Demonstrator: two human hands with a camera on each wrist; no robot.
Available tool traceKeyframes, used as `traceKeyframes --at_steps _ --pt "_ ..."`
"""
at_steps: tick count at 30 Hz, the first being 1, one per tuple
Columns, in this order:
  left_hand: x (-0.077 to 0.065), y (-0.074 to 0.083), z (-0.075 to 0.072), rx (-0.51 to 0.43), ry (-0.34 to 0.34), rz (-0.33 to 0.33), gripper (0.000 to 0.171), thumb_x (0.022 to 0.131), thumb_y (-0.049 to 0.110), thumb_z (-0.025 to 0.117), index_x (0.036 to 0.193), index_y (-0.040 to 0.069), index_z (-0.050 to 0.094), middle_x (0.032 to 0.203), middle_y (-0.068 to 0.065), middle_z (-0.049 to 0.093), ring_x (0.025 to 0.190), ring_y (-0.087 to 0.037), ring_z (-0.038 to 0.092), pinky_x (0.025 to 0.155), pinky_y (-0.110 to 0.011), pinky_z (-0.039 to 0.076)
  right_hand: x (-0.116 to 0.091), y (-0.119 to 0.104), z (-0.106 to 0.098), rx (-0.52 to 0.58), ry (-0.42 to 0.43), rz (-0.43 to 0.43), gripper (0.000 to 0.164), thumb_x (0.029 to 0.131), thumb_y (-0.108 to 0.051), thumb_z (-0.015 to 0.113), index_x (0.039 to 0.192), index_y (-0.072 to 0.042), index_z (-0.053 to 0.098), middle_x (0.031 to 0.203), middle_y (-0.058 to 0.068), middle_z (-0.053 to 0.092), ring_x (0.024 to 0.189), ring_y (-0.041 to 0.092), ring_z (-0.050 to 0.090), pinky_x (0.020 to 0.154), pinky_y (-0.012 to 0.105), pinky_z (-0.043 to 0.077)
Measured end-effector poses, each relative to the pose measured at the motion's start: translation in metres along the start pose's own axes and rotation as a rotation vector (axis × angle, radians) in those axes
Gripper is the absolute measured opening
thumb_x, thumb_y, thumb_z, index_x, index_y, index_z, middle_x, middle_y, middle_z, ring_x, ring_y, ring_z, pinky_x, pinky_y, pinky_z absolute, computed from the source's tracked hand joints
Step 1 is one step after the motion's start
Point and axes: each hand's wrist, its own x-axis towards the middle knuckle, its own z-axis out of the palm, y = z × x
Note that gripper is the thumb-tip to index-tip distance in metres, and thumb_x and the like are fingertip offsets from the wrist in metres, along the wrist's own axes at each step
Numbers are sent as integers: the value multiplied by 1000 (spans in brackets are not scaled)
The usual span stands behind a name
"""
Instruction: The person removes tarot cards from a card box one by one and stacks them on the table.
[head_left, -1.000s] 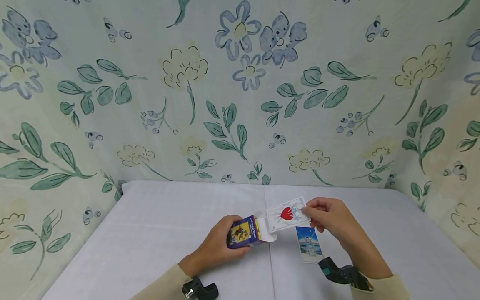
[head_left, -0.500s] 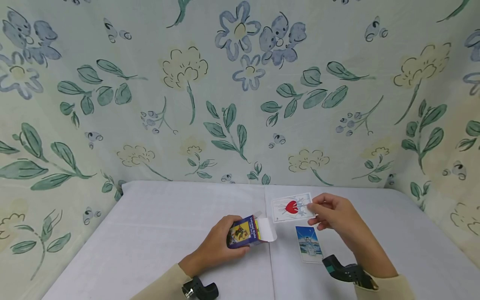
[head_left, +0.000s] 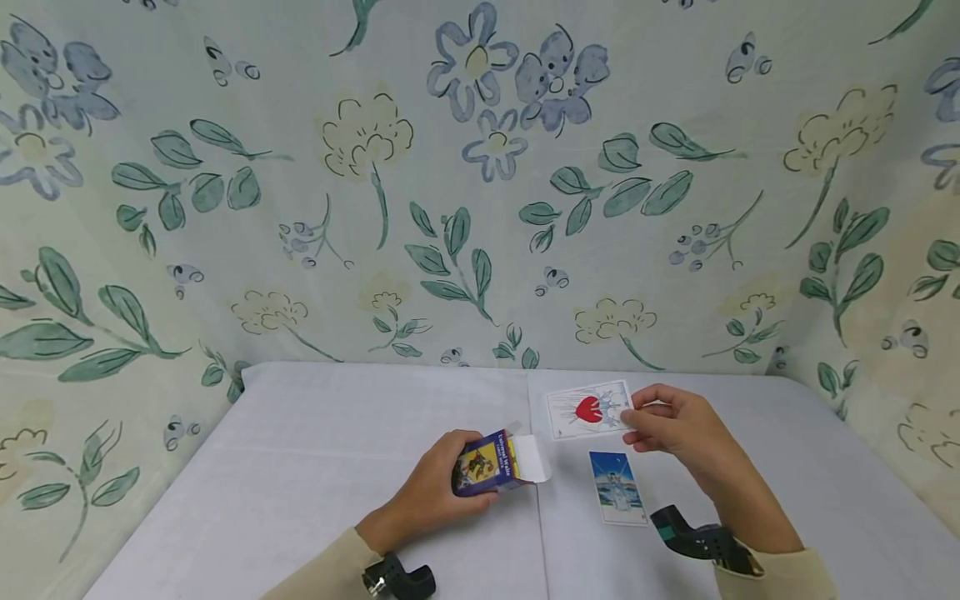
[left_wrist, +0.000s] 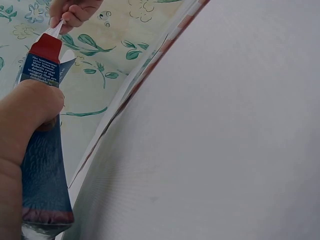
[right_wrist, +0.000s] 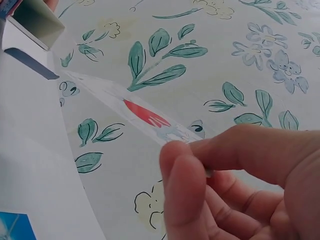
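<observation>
Head view shows a person's left hand (head_left: 427, 492) at the 8 o'clock side of a purple Universal Waite tarot box (head_left: 480, 465), its fingers (head_left: 457, 440) grasping the box around its sides. A white end flap (head_left: 531, 460) stands open toward 3 o'clock. At 2 o'clock from the box, just beyond the flap and apart from it, is a tarot card with a red heart (head_left: 588, 410); the right hand (head_left: 678, 425) pinches its 3 o'clock edge between thumb and fingers. A blue-toned tarot card (head_left: 617, 492) lies face up on the white surface (head_left: 337, 450), at 5 o'clock from the heart card and 3 o'clock from the box. Both wrists wear a black device, left (head_left: 397, 577) and right (head_left: 697, 537), by beige sleeves (head_left: 322, 567). A floral cloth backdrop (head_left: 300, 167) fills 12 o'clock. Left wrist view has the thumb pressing the box's side panel, a red flap above it, with the right hand at 11 o'clock. Right wrist view catches the heart card steeply slanted against the backdrop, the box's opening at 10 o'clock and a corner of the blue-toned card at 8 o'clock.
</observation>
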Motion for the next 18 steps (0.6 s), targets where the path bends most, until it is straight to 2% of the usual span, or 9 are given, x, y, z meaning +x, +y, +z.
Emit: traceKeyframes --at_steps 8,18 --pt "0 -1 0 2 4 9 74 76 46 78 134 15 45 120 9 52 102 -5 51 87 -29 47 0 2 -1 -84 16 -29 39 86 -20 73 113 1 55 95 13 69 78 24 66 75 31 55" --pt "0 -1 1 1 3 6 73 75 44 79 134 17 45 121 9 52 102 -5 51 87 -29 47 -1 3 -4 -101 14 -69 29 88 -16 70 109 2 61 100 13 68 82 24 65 77 30 54"
